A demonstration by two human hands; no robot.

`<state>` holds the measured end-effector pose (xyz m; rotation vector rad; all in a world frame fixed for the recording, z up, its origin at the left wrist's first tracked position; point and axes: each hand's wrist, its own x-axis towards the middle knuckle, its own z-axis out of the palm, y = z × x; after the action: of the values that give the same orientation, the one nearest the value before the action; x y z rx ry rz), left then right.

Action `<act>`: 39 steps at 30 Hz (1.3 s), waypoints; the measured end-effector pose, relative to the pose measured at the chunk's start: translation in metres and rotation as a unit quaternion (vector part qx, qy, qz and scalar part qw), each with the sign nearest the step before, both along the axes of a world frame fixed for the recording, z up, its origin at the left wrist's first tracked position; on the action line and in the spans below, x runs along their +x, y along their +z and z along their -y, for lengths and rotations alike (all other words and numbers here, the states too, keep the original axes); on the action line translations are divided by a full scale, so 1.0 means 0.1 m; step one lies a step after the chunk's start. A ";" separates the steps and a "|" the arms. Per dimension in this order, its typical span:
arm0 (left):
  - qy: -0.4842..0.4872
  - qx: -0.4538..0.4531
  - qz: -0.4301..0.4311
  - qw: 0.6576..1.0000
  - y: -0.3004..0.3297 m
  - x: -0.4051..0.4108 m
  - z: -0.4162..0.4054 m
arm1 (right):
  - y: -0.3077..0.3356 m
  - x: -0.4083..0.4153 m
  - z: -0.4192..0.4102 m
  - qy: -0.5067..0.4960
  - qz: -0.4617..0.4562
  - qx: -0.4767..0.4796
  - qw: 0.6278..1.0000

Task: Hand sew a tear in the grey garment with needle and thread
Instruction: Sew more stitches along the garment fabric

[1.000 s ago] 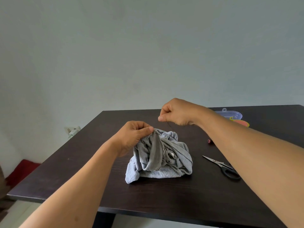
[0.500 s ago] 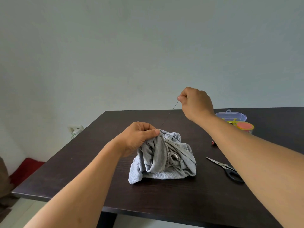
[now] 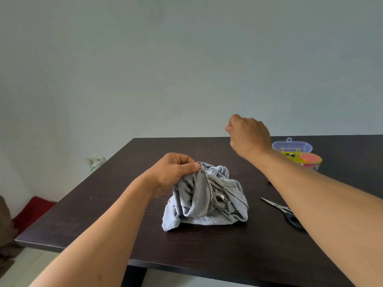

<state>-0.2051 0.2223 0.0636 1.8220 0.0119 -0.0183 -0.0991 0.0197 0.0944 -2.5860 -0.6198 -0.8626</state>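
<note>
The grey garment lies bunched on the dark table. My left hand grips a raised fold at the garment's top, thumb pressed against the cloth. My right hand is lifted above and behind the garment, fingers curled, pinching the needle, which I cannot make out. A thin dark thread runs taut from the pinched fold up toward the right hand.
Scissors lie on the table right of the garment, partly under my right forearm. A clear sewing kit box with a yellow tray and a red lid stands at the back right. A wall socket sits beyond the table's left edge.
My right hand has risen up and to the right from just above the garment, drawing the thread out longer. The left hand keeps its grip on the fold.
</note>
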 end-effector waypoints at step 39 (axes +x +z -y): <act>0.009 0.074 0.043 0.996 -0.01 -0.02 0.01 | -0.24 -0.36 -0.42 0.221 -0.371 0.205 0.878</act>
<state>-0.2072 0.2212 0.0621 1.9685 -0.0318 0.0753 -0.1349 0.0616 0.0707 -2.0183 -0.6487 0.1556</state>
